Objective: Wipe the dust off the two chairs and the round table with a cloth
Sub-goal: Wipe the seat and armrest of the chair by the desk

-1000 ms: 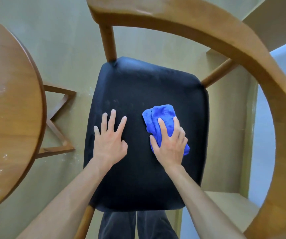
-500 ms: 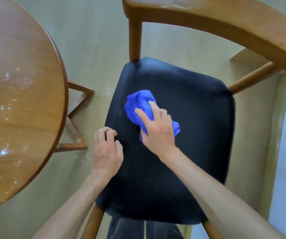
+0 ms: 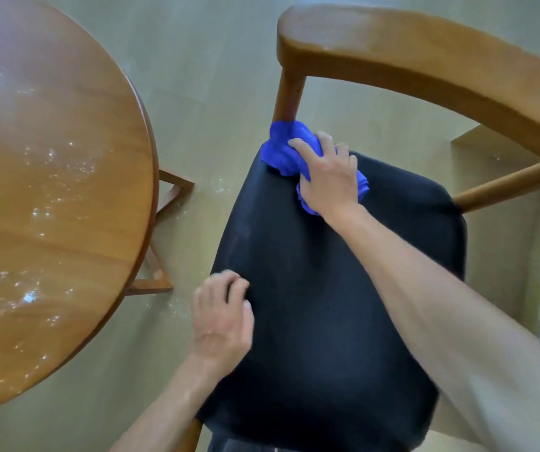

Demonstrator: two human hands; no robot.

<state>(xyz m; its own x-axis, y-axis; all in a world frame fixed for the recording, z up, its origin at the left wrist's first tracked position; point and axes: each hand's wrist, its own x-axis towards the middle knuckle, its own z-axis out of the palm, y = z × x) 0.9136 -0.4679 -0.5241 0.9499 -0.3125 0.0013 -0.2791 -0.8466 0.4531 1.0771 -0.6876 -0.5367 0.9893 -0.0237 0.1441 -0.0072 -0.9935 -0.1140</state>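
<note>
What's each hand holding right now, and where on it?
The right hand grips the bunched blue cloth from above, over its near half. The left hand holds nothing, its fingers curled at the seat's left edge.

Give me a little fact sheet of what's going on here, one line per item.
activity: wiping the chair seat
cloth: blue cloth, bunched at the seat's far left corner, against the wooden post
right hand: pressing on the cloth
left hand: fingers curled, at the seat's left edge
round table: left of the chair, pale specks on top
</note>
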